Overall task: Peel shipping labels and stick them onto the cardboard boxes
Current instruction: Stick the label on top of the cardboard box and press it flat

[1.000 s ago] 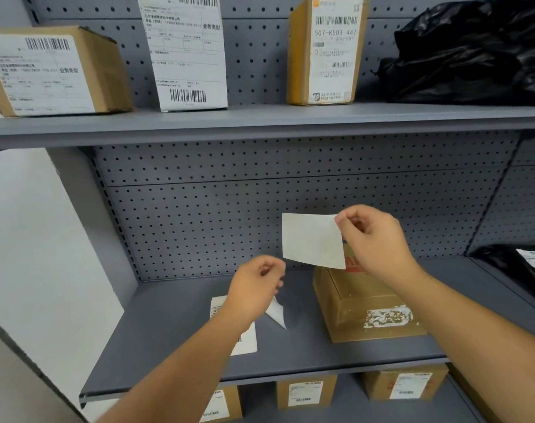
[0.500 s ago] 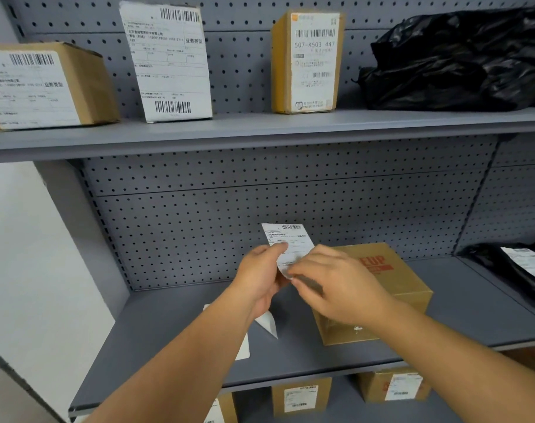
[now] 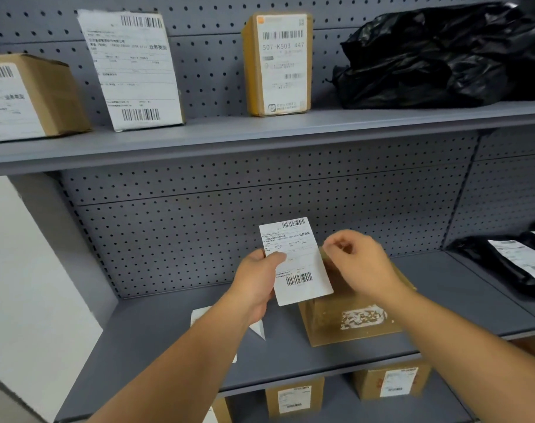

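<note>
My left hand (image 3: 257, 285) holds a white shipping label (image 3: 300, 270) upright by its left edge, printed side with barcodes facing me. My right hand (image 3: 362, 264) hovers just right of the label with thumb and fingers pinched together; nothing shows between them. Directly behind and below the label, a brown cardboard box (image 3: 351, 323) sits on the grey middle shelf (image 3: 168, 337), with torn white label residue on its front face. My right hand covers most of the box top.
White paper pieces (image 3: 258, 329) lie on the shelf under my left forearm. Labelled boxes (image 3: 280, 64) and a black bag (image 3: 437, 56) stand on the upper shelf. Another labelled black bag (image 3: 510, 264) lies at right. More boxes (image 3: 293, 398) sit on the lower shelf.
The label passed from my right hand to my left and now faces me printed side out. My right hand has come off it and sits beside its right edge.
</note>
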Motion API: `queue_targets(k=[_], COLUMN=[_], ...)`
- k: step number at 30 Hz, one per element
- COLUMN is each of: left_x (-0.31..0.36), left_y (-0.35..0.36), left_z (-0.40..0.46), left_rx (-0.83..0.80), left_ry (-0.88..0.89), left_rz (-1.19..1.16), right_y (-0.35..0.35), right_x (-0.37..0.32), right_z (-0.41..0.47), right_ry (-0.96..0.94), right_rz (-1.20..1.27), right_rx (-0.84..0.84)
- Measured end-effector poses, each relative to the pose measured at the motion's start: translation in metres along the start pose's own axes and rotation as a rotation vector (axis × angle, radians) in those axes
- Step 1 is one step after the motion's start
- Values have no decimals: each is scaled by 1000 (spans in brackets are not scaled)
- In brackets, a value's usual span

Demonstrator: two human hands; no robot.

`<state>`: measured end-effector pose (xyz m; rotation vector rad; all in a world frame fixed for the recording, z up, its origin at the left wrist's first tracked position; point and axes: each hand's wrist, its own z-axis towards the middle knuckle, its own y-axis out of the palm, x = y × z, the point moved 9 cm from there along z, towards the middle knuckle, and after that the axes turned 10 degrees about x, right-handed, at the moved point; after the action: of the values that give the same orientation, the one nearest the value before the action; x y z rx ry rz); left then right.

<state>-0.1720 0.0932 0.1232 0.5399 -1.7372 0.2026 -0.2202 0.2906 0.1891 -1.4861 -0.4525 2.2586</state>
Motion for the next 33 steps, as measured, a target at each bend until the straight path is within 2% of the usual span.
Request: queue_targets(k=[3,6,19,22,24,26,29,33], left_x=[-2,-4,-9,-2,10,9,-10,-28], left_y=[16,34,100,100,89,83,74,68], left_z=[0,0,15,19,23,29,37,41], left_rx=[-26,-47,11,128,262,308,310,310], left_ry=[-3,0,39,139,311,408,370,308], left_rz=[26,36,114,226,464,685,863,839], right_y=[-5,-8,-53,-64,-67,-67,-63,-48], right_x=[25,34,91,108,122,136,153,163], right_z=[9,12,70,88,95,98,99,93], right_ry=[193,261,286,333,409,489,577,618], right_rz=[114,215,222,244,268,292,295,274], right_rx=[-133,-230,-228,-206,-243,-298,-346,-409])
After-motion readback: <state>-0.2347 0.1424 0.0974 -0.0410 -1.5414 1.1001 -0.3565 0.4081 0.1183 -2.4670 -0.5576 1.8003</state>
